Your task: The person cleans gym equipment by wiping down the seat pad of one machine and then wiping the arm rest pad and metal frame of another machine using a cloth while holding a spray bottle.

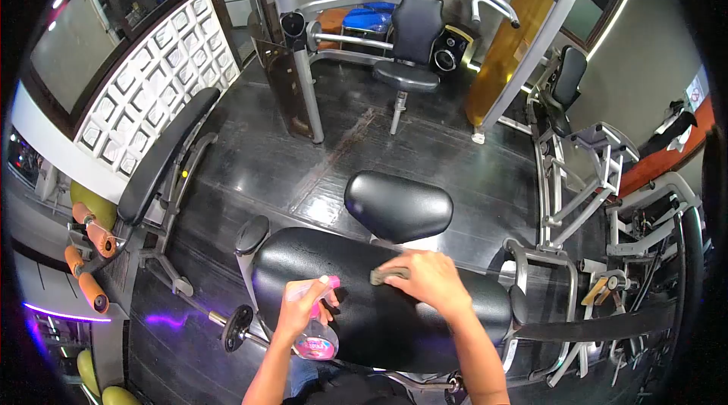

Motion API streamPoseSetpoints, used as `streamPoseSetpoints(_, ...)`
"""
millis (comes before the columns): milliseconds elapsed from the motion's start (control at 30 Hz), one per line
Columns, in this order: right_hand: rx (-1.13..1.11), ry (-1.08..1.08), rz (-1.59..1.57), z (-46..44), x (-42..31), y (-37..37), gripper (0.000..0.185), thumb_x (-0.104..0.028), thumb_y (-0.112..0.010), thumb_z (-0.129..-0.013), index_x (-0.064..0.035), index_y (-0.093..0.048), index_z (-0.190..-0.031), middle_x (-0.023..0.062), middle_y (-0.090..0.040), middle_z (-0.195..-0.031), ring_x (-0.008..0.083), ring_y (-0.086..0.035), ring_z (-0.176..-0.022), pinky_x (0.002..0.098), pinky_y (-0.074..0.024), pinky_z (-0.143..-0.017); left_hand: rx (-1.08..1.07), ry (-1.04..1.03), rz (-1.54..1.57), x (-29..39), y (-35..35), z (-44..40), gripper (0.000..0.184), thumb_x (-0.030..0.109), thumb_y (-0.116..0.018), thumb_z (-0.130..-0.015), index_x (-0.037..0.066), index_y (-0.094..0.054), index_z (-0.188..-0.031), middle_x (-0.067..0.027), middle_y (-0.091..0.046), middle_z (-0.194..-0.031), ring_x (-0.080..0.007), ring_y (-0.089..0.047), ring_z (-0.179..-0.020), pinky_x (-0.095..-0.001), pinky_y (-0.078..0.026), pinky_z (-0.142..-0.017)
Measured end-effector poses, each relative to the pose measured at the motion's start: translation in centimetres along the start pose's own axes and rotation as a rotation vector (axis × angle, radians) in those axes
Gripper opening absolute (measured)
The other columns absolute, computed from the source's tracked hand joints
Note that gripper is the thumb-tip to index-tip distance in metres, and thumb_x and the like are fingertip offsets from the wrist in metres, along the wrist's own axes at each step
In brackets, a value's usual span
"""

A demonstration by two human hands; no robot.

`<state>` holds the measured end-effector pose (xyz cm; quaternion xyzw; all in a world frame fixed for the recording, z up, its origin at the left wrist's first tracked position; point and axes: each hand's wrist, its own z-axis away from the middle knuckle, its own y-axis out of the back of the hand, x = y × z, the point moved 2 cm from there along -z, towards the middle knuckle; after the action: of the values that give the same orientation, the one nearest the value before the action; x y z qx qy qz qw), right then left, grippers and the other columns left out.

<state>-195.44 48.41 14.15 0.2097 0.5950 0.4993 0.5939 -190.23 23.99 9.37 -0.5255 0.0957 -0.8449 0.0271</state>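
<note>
My left hand [304, 305] is wrapped round a spray bottle [317, 343] with a pink nozzle and a pink label. The bottle is held over the left part of a wide black padded backrest [292, 257]. My right hand [429, 280] grips a folded greyish cloth [391, 276] over the middle of the same pad. Whether the cloth touches the pad is hard to make out. Beyond the backrest is a smaller black seat pad [400, 205].
A seated machine with a black backrest [418, 28] stands ahead, beside a gold and grey weight tower [523, 41]. At left is a long black bench [167, 158]. A barbell with a small plate [238, 328] lies low at left. More metal machines [580, 177] line the right.
</note>
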Motion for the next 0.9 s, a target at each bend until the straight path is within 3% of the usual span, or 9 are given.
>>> streamPoseSetpoints(167, -0.002, -0.175, 0.073, 2.1, 3.0, 1.2, 0.02, -0.035, -0.074, -0.078, -0.0275, -0.078, -0.096, 0.0069, -0.073, -0.089, 0.0303, -0.069, -0.083, 0.041, -0.0554, -0.074, -0.041, 0.054, -0.06, 0.3, -1.5, 0.2, 0.044, 0.036, -0.058, -0.097, -0.004, -0.067, -0.082, -0.0101, -0.066, -0.072, -0.0164, -0.061, -0.047, -0.0267, -0.048, -0.045)
streamPoseSetpoints(267, 0.033, -0.084, 0.149, 1.0, 3.5, 0.6, 0.019, -0.033, -0.072, -0.079, -0.0255, -0.078, -0.096, 0.0073, -0.072, -0.09, 0.0303, -0.069, -0.081, 0.0414, -0.0551, -0.073, -0.162, 0.098, -0.042, 0.5, -3.5, 0.0, 0.04, 0.035, -0.058, -0.098, -0.003, -0.067, -0.09, -0.008, -0.065, -0.076, -0.0152, -0.062, -0.048, -0.0259, -0.048, -0.046)
streamPoseSetpoints(400, 0.045, 0.076, 0.011, -2.9, 2.5, -1.1, 0.019, -0.03, -0.069, -0.081, -0.0232, -0.077, -0.098, 0.0068, -0.071, -0.09, 0.0308, -0.068, -0.083, 0.0415, -0.0549, -0.074, -0.2, 0.143, -0.081, 0.5, -5.4, -0.3, 0.038, 0.032, -0.061, -0.097, -0.001, -0.066, -0.08, -0.0069, -0.064, -0.071, -0.0143, -0.061, -0.047, -0.0253, -0.048, -0.046)
streamPoseSetpoints(500, 0.058, 0.103, 0.023, -4.5, 1.9, -2.3, 0.021, -0.03, -0.069, -0.082, -0.0225, -0.076, -0.1, 0.0069, -0.07, -0.093, 0.0308, -0.068, -0.086, 0.0412, -0.0547, -0.075, -0.251, 0.091, -0.149, -0.2, -5.2, -0.5, 0.045, 0.038, -0.056, -0.098, -0.005, -0.067, -0.091, -0.011, -0.067, -0.076, -0.0175, -0.063, -0.049, -0.0285, -0.051, -0.047)
streamPoseSetpoints(600, -0.034, 0.063, -0.021, -3.9, 2.6, -1.5, 0.022, -0.031, -0.069, -0.083, -0.0227, -0.075, -0.103, 0.0075, -0.07, -0.096, 0.0307, -0.068, -0.09, 0.0421, -0.0544, -0.077, -0.227, 0.088, -0.144, -0.2, -5.0, -0.3, 0.045, 0.038, -0.056, -0.098, -0.005, -0.067, -0.087, -0.0122, -0.067, -0.075, -0.0174, -0.062, -0.047, -0.0289, -0.052, -0.047)
streamPoseSetpoints(667, -0.054, 0.029, -0.122, -3.1, 4.5, -1.2, 0.025, -0.037, -0.072, -0.081, -0.0263, -0.076, -0.103, 0.0111, -0.071, -0.097, 0.0338, -0.067, -0.09, 0.0448, -0.0536, -0.081, -0.181, 0.145, -0.087, -0.3, -5.0, -0.5, 0.04, 0.033, -0.062, -0.096, -0.002, -0.067, -0.077, -0.0069, -0.065, -0.068, -0.0132, -0.061, -0.047, -0.026, -0.049, -0.046)
streamPoseSetpoints(767, -0.163, -0.163, 0.002, -1.2, 6.6, 0.6, 0.025, -0.037, -0.072, -0.081, -0.0268, -0.076, -0.103, 0.0117, -0.071, -0.096, 0.0335, -0.067, -0.091, 0.0448, -0.0527, -0.083, -0.208, 0.131, -0.179, 0.1, -5.1, -0.6, 0.047, 0.038, -0.059, -0.096, -0.006, -0.068, -0.083, -0.014, -0.067, -0.074, -0.0176, -0.062, -0.046, -0.0313, -0.054, -0.048)
streamPoseSetpoints(900, -0.097, -0.165, -0.145, -0.6, 8.0, 0.5, 0.023, -0.037, -0.074, -0.078, -0.0272, -0.077, -0.099, 0.0133, -0.071, -0.092, 0.0327, -0.068, -0.09, 0.044, -0.0534, -0.08, -0.198, 0.177, -0.19, 0.5, -5.2, -0.6, 0.047, 0.037, -0.059, -0.096, -0.007, -0.068, -0.083, -0.014, -0.067, -0.074, -0.0179, -0.063, -0.047, -0.0317, -0.055, -0.048)
